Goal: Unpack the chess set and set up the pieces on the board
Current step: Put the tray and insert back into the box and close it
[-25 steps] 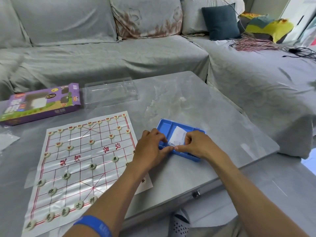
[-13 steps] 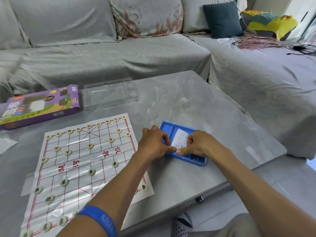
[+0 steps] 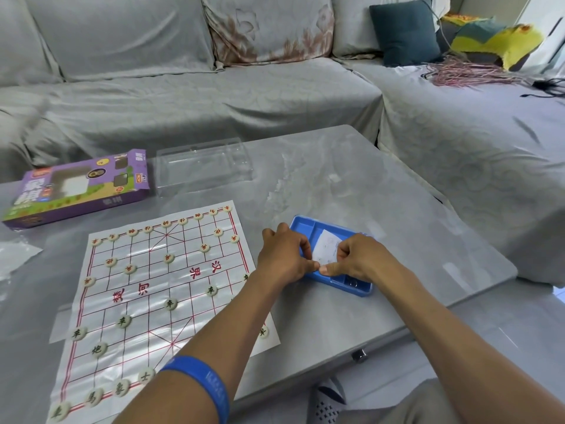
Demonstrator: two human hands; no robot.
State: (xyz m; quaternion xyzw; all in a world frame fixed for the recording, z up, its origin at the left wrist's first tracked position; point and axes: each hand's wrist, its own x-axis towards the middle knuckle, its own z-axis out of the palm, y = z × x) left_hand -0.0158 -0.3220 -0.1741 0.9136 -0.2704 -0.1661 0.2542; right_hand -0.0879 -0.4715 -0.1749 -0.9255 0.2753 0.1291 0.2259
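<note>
The table (image 3: 351, 185) filled the middle of the frame, with the sofa (image 3: 183, 93) across the top. The board (image 3: 153, 289), a printed sheet, lay flat at lower left of the frame, with round pieces (image 3: 170, 304) standing on its grid along the far edge, the near edge and in between; my left forearm hid part of its right side. The purple box (image 3: 79, 188) lay at upper left, and the clear lid (image 3: 203, 166) just right of it. The blue tray (image 3: 333, 258) sat just right of the board, at centre frame.

Both my hands were over the tray's near edge. My left hand (image 3: 282, 258) and right hand (image 3: 356, 260) had curled fingers, and the thumb and forefinger of each met at the lower edge of a small white paper (image 3: 325, 249) lying in the tray. Each hand pinched that paper, so the thing in hand was directly under my fingertips, and the board was just left of my left hand.

Judged from this, placement looked nearly done, and the step in hand was the paper, the last of the unpacking. Whether I was folding, opening or lifting it could not be told. The next move would call for freeing the paper without tipping the light tray, then checking the tray's right compartment, where something dark showed that I could not identify.
</note>
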